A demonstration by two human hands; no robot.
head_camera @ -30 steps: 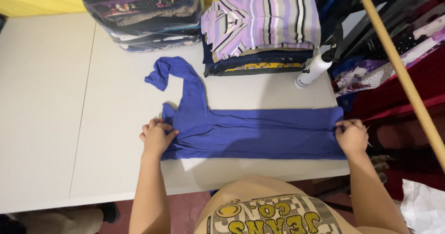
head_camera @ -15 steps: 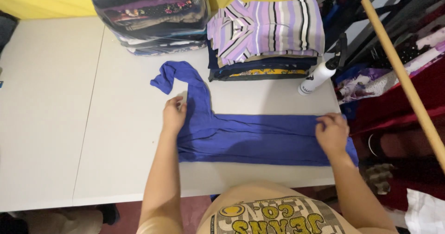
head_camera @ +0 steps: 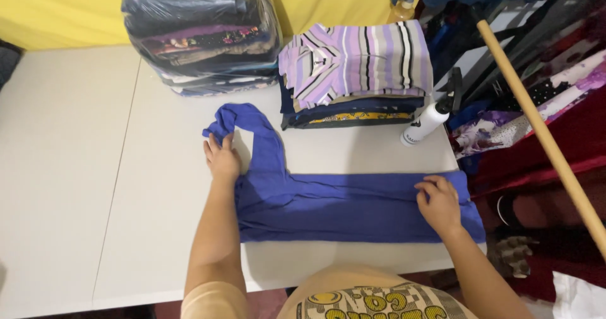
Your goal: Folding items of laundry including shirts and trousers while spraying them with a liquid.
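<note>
Left hand (head_camera: pixel 222 159) flat, fingers apart, on blue shirt (head_camera: pixel 341 206) sleeve; right hand (head_camera: pixel 438 204) fingers together, pressing hem.

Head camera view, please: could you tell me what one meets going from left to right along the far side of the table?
Plastic-wrapped bundle of clothes → stack of folded clothes topped by a striped shirt → white spray bottle → wooden pole.
</note>
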